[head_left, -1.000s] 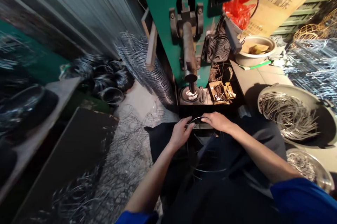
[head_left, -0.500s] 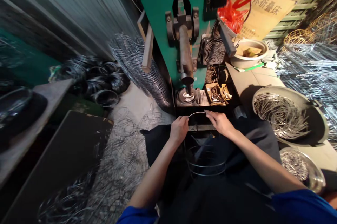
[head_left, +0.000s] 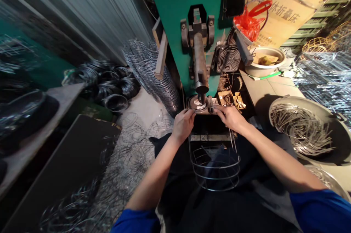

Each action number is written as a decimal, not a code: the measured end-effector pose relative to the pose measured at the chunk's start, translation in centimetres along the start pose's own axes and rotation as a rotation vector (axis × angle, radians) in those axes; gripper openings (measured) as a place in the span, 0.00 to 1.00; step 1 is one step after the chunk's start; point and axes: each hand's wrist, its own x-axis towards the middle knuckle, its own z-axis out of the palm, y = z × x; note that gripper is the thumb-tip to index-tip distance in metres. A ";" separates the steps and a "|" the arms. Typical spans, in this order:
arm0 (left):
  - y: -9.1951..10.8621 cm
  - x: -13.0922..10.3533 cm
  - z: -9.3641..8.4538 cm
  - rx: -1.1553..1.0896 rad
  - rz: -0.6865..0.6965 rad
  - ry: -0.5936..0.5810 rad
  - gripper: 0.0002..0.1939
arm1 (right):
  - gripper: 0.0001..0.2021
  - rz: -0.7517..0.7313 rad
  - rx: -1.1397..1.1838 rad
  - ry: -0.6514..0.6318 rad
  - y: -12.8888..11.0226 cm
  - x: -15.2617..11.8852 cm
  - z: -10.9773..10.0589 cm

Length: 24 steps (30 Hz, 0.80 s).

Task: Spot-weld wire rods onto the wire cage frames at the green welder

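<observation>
My left hand (head_left: pixel 183 123) and my right hand (head_left: pixel 231 118) are closed, each pinching one end of a thin curved metal wire (head_left: pixel 202 110). The wire lies at the lower electrode (head_left: pixel 195 102) of a green welding machine (head_left: pixel 170 17), just under the tip of its upper arm (head_left: pixel 201 79). Below the hands, over my lap, hangs a round wire basket (head_left: pixel 215 167). Its long uprights run up towards both hands. Whether the fingers also grip the basket's upper ends is hidden.
A tall stack of wire rings (head_left: pixel 161 83) leans left of the machine. On the right stand a large tub of cut wires (head_left: pixel 301 127), a bowl (head_left: pixel 264 61) and a heap of wire racks (head_left: pixel 326 76). Wire coils (head_left: pixel 115 101) and scraps (head_left: pixel 128 149) cover the floor at left.
Both hands have moved forward with the curved wire, from above my lap to the electrode. The basket's uprights now show below the hands. The view has tilted slightly up and left.
</observation>
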 end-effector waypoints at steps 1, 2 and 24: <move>-0.2 0.2 -0.1 0.004 0.001 -0.002 0.11 | 0.15 -0.005 0.012 -0.002 -0.1 0.3 -0.1; -0.3 0.3 -0.3 0.009 -0.001 -0.005 0.11 | 0.14 -0.007 0.025 -0.006 -0.3 0.6 -0.3; -0.3 1.6 -1.1 0.029 -0.036 -0.023 0.10 | 0.17 0.029 0.160 -0.101 -1.0 2.6 -1.3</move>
